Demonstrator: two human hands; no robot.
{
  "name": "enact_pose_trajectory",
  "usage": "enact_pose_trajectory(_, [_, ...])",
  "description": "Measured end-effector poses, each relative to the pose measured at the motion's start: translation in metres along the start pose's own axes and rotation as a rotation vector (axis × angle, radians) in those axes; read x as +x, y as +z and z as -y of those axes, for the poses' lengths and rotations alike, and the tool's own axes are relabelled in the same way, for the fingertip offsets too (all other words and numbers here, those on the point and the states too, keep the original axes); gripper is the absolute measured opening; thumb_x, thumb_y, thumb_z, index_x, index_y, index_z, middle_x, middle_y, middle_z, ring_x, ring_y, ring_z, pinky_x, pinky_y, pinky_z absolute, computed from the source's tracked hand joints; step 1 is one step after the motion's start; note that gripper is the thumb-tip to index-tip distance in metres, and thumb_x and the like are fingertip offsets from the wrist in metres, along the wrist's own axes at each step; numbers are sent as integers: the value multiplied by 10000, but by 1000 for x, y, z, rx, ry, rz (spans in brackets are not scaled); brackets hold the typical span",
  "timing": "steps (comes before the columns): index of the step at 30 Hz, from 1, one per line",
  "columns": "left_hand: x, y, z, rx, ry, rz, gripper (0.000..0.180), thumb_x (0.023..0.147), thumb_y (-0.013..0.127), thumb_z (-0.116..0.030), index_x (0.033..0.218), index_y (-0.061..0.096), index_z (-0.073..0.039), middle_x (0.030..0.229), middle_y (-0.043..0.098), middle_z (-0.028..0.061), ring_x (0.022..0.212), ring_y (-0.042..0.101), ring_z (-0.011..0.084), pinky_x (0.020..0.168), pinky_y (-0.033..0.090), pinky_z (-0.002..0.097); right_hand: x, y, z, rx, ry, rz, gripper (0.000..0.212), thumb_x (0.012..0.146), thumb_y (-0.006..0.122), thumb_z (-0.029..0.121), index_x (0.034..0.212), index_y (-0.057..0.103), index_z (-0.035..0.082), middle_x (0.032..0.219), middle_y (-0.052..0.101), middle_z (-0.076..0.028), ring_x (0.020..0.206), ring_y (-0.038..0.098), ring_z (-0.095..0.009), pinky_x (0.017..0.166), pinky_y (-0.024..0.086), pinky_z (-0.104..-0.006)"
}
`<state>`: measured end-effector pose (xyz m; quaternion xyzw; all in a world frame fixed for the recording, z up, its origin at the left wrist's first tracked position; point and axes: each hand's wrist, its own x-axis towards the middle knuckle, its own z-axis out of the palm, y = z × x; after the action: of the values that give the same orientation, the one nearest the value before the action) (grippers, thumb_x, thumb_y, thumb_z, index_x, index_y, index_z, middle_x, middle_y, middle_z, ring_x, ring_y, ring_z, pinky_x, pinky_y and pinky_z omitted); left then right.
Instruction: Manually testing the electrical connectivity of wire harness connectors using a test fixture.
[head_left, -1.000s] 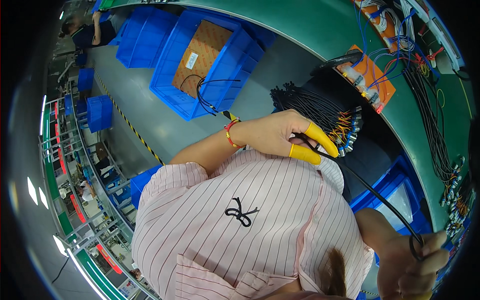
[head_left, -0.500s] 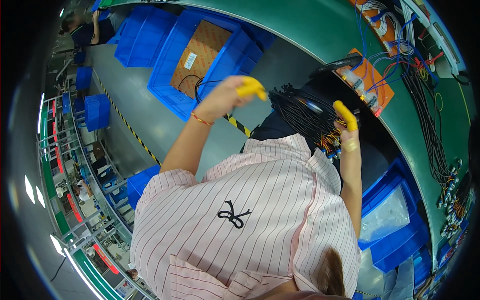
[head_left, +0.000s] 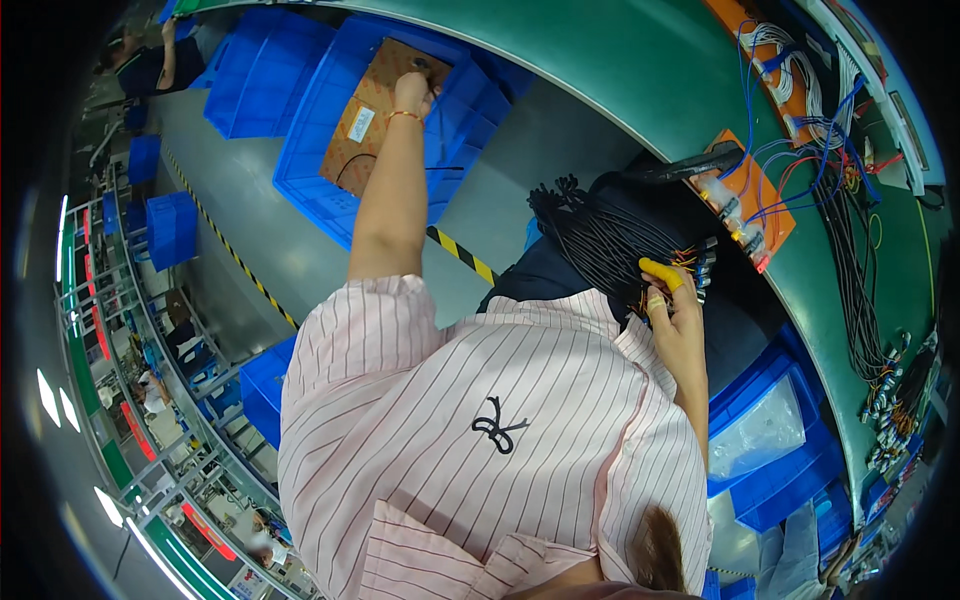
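A thick bundle of black cables (head_left: 590, 225) lies across my lap, with orange and yellow wires and metal connectors at its right end. My right hand (head_left: 682, 325), a yellow finger cot on one finger, has its fingers curled on the wire end of this bundle. My left hand (head_left: 412, 96) reaches far out over a large blue bin (head_left: 305, 150), above a cardboard sheet (head_left: 378, 100). Its fingers are bent together beside something small and dark; what they hold is hidden. A loose black cable (head_left: 440, 168) arcs across the bin below that hand.
On the right, a green workbench (head_left: 610, 75) carries an orange board (head_left: 765, 190) with connectors and blue wires, plus another black cable bundle (head_left: 850, 290). A blue bin with a clear plastic bag (head_left: 760, 435) stands under it. Striped floor tape (head_left: 465, 257) runs behind.
My left hand has moved from near the lap cables up and away into the blue bin. My right hand has lowered onto the wire end of the bundle.
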<state>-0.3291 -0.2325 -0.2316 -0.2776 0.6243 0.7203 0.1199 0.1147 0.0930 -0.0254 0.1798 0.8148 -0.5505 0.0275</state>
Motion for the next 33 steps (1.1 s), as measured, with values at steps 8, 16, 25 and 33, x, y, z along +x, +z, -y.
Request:
enact_pose_trajectory(8, [61, 57, 104, 1279, 873, 54, 567, 812, 596, -198, 1306, 446, 35, 1128, 618, 251, 1081, 590, 385, 970, 451, 403, 6, 0, 15, -329, -102, 73, 266, 816, 689, 120, 1017, 624, -40, 960, 560, -147, 890, 548, -308, 780, 448, -381])
enact_pose_trajectory(16, [-197, 70, 47, 945, 784, 366, 280, 826, 614, -138, 1078, 651, -22, 1075, 633, 191, 1043, 570, 372, 920, 456, 408, 5, -6, 3, -292, -208, -55, 173, 813, 690, 82, 936, 648, -32, 891, 583, -145, 775, 566, -278, 689, 457, -352])
enact_pose_trajectory(25, [-407, 102, 17, 778, 871, 1314, 310, 911, 598, -171, 1199, 611, -58, 976, 613, 132, 938, 572, 287, 837, 458, 379, -46, -64, 7, 517, 70, -328, 271, 850, 687, 64, 1097, 619, -24, 816, 633, -27, 676, 559, -72, 623, 448, -200])
enact_pose_trajectory(33, [-417, 133, -14, 831, 679, 1196, 187, 907, 598, -66, 1071, 675, -20, 834, 591, 53, 739, 563, 149, 671, 445, 271, -114, -181, -38, 1748, -579, -565, 187, 903, 575, 78, 1033, 494, -28, 741, 439, -24, 671, 426, -116, 609, 382, -249])
